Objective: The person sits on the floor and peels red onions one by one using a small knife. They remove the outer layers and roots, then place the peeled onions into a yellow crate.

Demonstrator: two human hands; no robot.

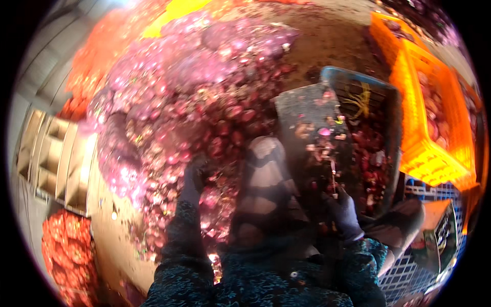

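Observation:
My left hand [195, 172], in a dark glove, reaches into a large heap of red onions [226, 130]; its fingers are blurred and shaded, so whether they grip an onion cannot be told. My right hand [343, 215], in a greyish glove, is closed around a thin knife [333, 172] that points away from me. Beneath the blade lies a dark board [307, 115] strewn with onion skins and scraps. The board rests against a blue-rimmed crate [397, 115] that holds red onion pieces or skins and a yellow strand.
Orange crates [437, 153] of onions stand at the right. Below them a blue lattice crate [399, 280] bears an open carton [437, 241]. Wooden shelving [57, 161] and a filled orange net sack [69, 245] are at the left. Purple net [215, 69] covers part of the heap.

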